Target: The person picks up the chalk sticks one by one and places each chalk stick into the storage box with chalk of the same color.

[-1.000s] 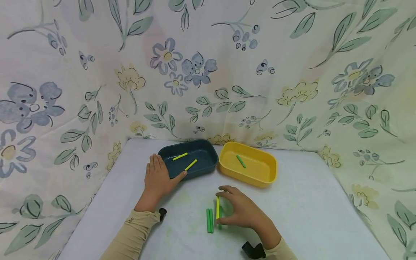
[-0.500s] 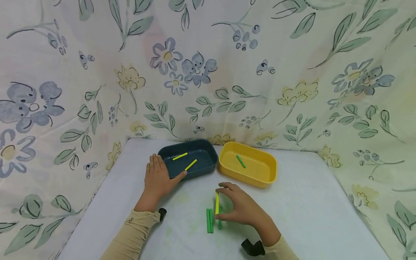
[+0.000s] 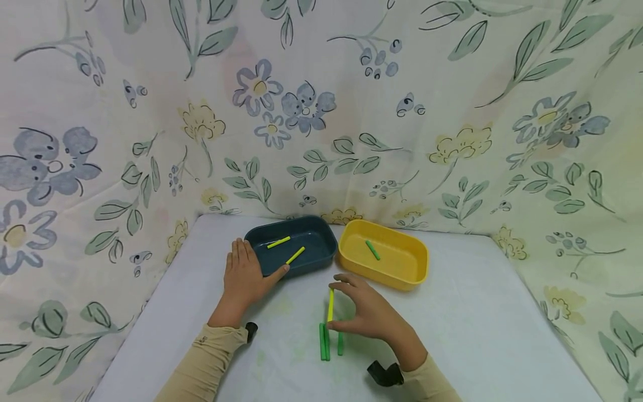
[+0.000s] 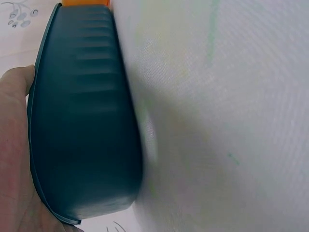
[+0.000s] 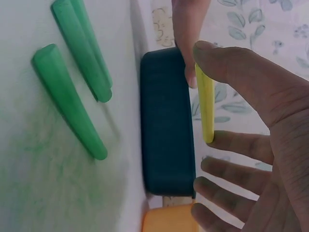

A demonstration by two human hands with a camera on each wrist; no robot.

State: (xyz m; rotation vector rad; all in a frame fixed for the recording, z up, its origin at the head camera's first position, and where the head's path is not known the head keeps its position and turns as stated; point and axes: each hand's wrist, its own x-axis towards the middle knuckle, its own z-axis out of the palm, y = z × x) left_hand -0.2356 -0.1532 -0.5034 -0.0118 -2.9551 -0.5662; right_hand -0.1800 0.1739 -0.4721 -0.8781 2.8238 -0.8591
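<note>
My left hand [image 3: 244, 281] rests against the left corner of a dark blue tray [image 3: 312, 269], fingers straight along one side and thumb on the front rim. Two yellow chalk sticks [image 3: 278, 242] lie inside that tray. Between thumb and index fingertip, my right hand [image 3: 369, 310] pinches another yellow chalk stick [image 5: 206, 104] by its ends, above the cloth; the other fingers are spread. Below it lie three green chalk sticks [image 5: 70, 101], two side by side and one a little apart to the right.
A yellow tray [image 3: 384, 273] stands right of the blue one, with a green chalk stick [image 3: 373, 250] in it. The white cloth [image 3: 472, 318] on the table has faint green and yellow smears. A floral curtain [image 3: 311, 190] hangs behind the trays.
My right hand has risen and shifted slightly left and away from me with the yellow chalk stick, uncovering more of the lone green stick. The left hand has stayed at the blue tray.
</note>
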